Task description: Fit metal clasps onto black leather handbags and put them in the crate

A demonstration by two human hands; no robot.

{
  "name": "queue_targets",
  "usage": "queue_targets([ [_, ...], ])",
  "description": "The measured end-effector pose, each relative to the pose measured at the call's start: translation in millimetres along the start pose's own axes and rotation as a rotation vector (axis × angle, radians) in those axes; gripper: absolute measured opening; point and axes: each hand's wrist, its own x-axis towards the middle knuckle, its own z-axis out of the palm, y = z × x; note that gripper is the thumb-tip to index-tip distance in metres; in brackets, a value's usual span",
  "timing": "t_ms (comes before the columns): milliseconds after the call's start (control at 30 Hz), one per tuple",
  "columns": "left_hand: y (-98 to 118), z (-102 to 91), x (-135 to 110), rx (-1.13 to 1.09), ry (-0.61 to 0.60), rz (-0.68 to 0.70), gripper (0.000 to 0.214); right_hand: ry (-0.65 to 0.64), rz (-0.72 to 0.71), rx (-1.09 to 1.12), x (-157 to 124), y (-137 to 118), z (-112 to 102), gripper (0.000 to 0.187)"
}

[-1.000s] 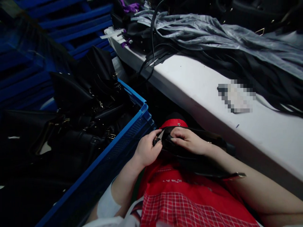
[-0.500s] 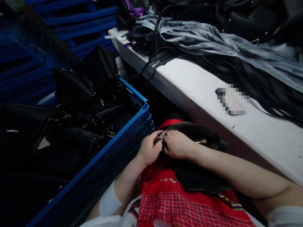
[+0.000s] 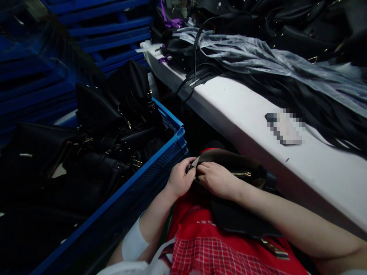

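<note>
Beside the long white table's (image 3: 241, 107) near edge, the left hand (image 3: 181, 178) pinched a floppy black leather-look bag (image 3: 236, 217); the right hand (image 3: 218, 180) curled, grip hidden. Any loosening risked dropping it.

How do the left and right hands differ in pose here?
The left hand holds the end of the black bag between thumb and fingers; the right hand shows its back to the camera, fingertips hidden. The left forearm runs beside the blue crate; the right forearm crosses over the bag. Both are bare and close together.
</note>
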Motion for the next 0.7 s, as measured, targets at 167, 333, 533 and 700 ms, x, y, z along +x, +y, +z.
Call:
queue_targets([
  [167, -3, -13.9, 4, 0.084, 0.02, -0.042, 0.036, 0.41, 0.19, 0.681, -41, 9, -61, 0.025],
  [333, -8, -22.1, 14, 0.14, 0.028, -0.076, 0.034, 0.256, 0.272, 0.983, -92, 7, -97, 0.07],
  [533, 8, -20.2, 19, 0.381, 0.091, -0.046, 0.034, 0.41, 0.538, 0.933, -63, -11, -60, 0.039],
  [700, 41, -26.5, 11, 0.388, 0.313, 0.146, 0.029, 0.402, 0.475, 0.955, -49, -9, -48, 0.04],
])
